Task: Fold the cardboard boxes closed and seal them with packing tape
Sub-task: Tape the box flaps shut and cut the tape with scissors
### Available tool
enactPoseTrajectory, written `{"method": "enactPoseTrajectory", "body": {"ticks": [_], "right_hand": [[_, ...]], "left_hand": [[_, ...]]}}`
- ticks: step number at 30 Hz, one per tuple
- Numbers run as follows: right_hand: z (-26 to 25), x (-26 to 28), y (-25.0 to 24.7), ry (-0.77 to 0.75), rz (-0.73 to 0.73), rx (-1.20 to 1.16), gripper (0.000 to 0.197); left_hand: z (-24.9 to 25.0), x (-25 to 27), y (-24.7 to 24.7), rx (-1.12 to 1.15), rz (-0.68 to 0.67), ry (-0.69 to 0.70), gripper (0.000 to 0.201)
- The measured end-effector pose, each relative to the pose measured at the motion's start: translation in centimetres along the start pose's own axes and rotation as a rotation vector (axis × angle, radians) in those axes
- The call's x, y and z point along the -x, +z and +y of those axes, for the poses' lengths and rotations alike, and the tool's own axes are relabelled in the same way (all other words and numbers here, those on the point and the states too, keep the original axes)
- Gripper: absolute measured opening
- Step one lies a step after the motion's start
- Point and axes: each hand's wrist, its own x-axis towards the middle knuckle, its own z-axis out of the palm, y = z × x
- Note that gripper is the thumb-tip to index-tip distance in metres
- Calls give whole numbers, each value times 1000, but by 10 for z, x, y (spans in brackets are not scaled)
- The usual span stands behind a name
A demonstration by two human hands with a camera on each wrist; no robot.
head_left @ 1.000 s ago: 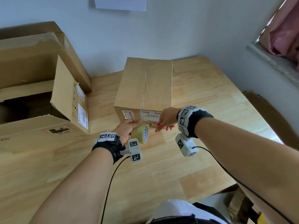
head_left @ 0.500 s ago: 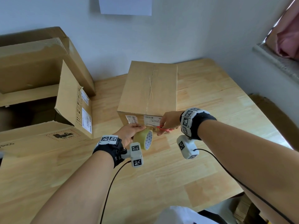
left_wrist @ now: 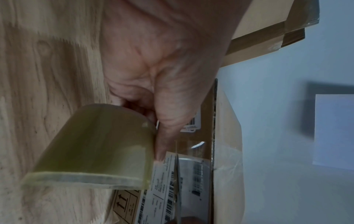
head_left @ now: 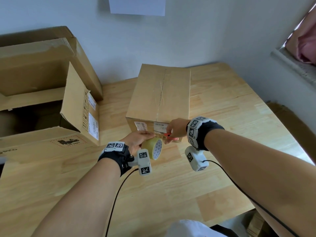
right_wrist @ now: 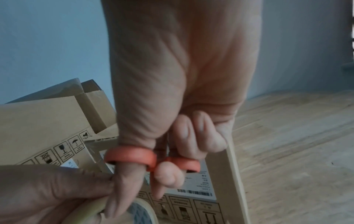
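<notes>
A closed cardboard box (head_left: 160,93) stands on the wooden table (head_left: 222,103), with clear tape along its top seam and down its front face. My left hand (head_left: 136,141) grips a roll of yellowish packing tape (head_left: 153,148) just below the box's front edge; the roll (left_wrist: 99,145) fills the left wrist view. My right hand (head_left: 176,130) holds orange-handled scissors (head_left: 169,135), thumb and fingers through the loops (right_wrist: 134,156). The blades (left_wrist: 177,181) lie against the taped shipping label on the box front, beside the roll.
A large open cardboard box (head_left: 47,103) with raised flaps fills the left side of the table. A wall runs behind the boxes, with a white sheet (head_left: 136,6) pinned on it. A window ledge (head_left: 294,65) stands at the right. Bare tabletop lies right of the closed box.
Both hands stay at the box's front edge. The right hand with the scissors has shifted slightly toward the tape roll; the head view has tilted a little.
</notes>
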Motion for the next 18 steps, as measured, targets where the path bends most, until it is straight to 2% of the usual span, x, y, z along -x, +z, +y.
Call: {"method": "enactPoseTrajectory", "body": {"ticks": [4, 8, 18], "right_hand": [[-7, -2, -1, 7, -60, 97, 43], [-12, -6, 1, -7, -34, 105, 39], [-12, -5, 9, -28, 42, 151, 51]], "left_hand": [[0, -2, 0, 4, 2, 6, 25], [0, -1, -3, -4, -12, 5, 7], [-1, -5, -8, -93, -53, 34, 6]]}}
